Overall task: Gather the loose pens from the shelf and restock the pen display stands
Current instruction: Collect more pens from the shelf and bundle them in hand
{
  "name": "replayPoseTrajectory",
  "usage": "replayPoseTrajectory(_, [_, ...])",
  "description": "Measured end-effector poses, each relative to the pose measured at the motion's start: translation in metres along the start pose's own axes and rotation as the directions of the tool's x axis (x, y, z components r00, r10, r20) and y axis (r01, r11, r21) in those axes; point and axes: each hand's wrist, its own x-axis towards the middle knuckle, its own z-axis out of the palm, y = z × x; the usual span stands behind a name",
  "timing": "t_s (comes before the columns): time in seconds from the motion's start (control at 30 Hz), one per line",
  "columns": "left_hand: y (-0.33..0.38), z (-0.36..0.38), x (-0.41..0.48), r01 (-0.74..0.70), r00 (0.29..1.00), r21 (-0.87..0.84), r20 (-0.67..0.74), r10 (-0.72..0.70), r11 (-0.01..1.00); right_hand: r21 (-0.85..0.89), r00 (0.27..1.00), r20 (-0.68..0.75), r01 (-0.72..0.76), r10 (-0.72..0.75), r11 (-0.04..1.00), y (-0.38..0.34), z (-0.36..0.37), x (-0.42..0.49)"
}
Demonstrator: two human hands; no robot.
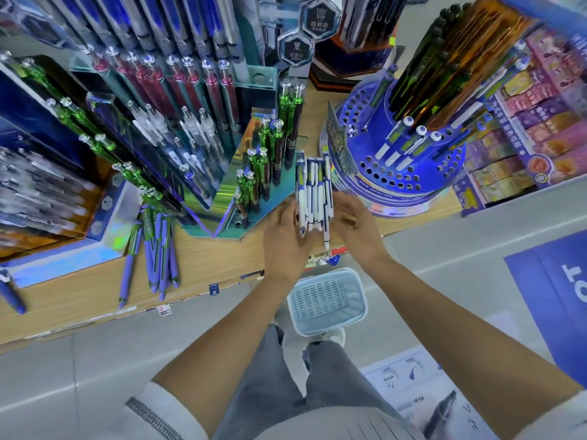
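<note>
A bundle of white and blue pens (313, 192) stands upright over the front of the wooden shelf (95, 290). My left hand (284, 236) grips the bundle from the left and my right hand (355, 227) holds it from the right. A round blue display stand (409, 179) with many holes sits just right of the bundle and carries a few white and blue pens (400, 144). Several loose purple pens (158, 255) lie on the shelf to the left. A stepped stand of green-topped pens (263, 160) is left of the bundle.
Tall displays of red, clear and dark pens (178, 90) fill the shelf's back left. A pale blue plastic basket (327, 301) sits on the floor by my feet. Boxed goods (533, 128) line the right. A blue sign (559, 293) lies on the floor.
</note>
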Motion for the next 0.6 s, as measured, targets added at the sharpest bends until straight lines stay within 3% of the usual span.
replayPoseTrajectory(0.27, [-0.015, -0.027, -0.033, -0.105, 0.993, 0.017, -0.047, 0.106, 0.994, -0.028, 0.979, -0.200, 0.030, -0.035, 0.999, 0.005, 0.013, -0.034])
replayPoseTrajectory(0.33, [-0.021, -0.034, -0.047, -0.104, 0.990, -0.014, -0.093, 0.102, 0.995, -0.019, 0.990, -0.139, 0.036, -0.038, 0.999, 0.003, 0.023, -0.048])
replayPoseTrajectory(0.43, [-0.034, -0.049, -0.072, -0.051, 0.985, -0.074, -0.168, 0.038, 0.996, -0.045, 0.996, 0.067, 0.069, -0.066, 0.997, 0.001, 0.043, -0.067])
replayPoseTrajectory(0.6, [-0.071, -0.092, -0.131, 0.038, 0.942, -0.043, -0.332, -0.050, 0.998, -0.115, 0.931, 0.339, 0.183, -0.134, 0.976, -0.009, 0.094, -0.108])
